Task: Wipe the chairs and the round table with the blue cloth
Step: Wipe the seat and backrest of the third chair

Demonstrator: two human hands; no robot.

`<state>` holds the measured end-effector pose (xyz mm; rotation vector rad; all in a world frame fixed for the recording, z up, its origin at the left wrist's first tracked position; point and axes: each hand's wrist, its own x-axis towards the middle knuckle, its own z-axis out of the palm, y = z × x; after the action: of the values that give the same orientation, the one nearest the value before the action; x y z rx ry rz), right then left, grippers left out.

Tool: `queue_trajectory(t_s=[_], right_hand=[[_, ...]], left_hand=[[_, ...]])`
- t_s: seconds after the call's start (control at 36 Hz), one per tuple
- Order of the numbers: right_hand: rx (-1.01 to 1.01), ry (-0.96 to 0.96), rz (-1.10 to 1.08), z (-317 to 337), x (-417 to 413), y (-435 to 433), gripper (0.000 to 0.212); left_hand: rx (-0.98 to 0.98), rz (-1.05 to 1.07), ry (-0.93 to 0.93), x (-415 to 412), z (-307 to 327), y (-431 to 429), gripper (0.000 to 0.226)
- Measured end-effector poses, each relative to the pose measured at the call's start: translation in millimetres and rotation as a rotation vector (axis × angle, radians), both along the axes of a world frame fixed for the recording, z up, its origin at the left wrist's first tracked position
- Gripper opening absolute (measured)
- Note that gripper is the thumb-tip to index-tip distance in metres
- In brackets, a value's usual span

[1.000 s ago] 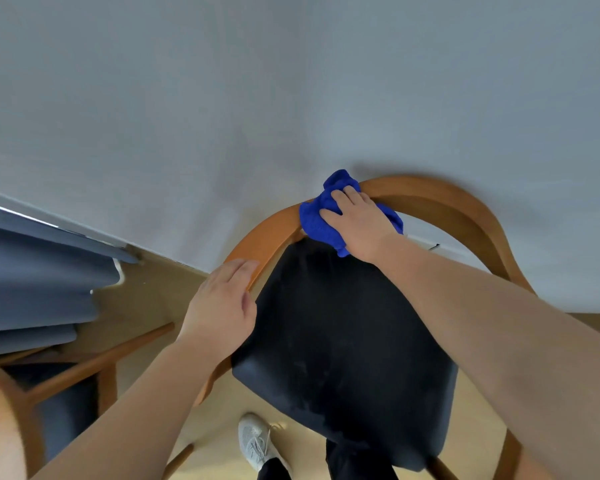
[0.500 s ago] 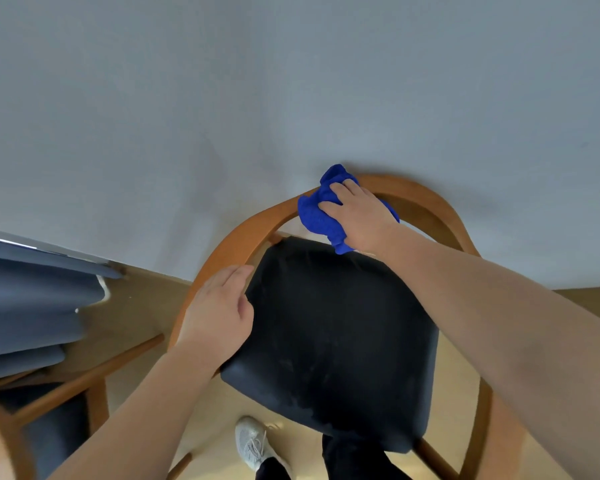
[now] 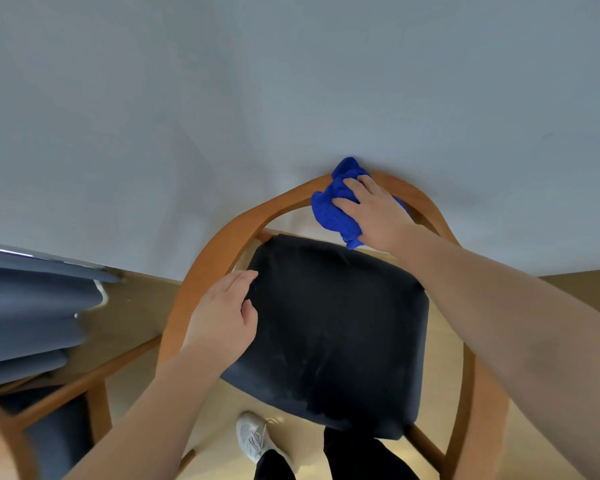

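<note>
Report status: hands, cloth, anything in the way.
Right hand presses blue cloth on chair back rail. Left hand rests at left edge of seat. Rail looks unobstructed.

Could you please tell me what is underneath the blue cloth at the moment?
The blue cloth lies on the chair's curved wooden back rail, with the right hand pressing on top. The stretch of rail beneath it is covered, so its surface cannot be seen.
</note>
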<state>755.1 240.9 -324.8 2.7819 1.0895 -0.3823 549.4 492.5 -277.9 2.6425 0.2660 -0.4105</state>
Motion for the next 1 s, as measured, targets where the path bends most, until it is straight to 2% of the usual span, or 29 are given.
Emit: queue_trajectory(t_s=[0.25, 0.42, 0.58, 0.89, 1.0], right_hand=[[-0.011, 0.017, -0.035, 3, -2, -26, 0.082], [-0.037, 0.034, -0.057, 3, -11, -51, 0.075], [-0.046, 0.060, -0.165, -3, -24, -79, 0.082], [0.013, 0.084, -0.350, -16, -53, -126, 0.074], [-0.037, 0.113, -0.446, -22, -65, -145, 0.070]], left_hand=[[0.011, -0.013, 0.000, 4, 7, -10, 0.046], [0.009, -0.045, -0.011, 11, 10, -21, 0.046], [0.011, -0.084, -0.026, 19, 11, -32, 0.046], [-0.008, -0.169, -0.010, 33, 12, -58, 0.048], [-0.026, -0.194, -0.002, 34, 9, -65, 0.048]])
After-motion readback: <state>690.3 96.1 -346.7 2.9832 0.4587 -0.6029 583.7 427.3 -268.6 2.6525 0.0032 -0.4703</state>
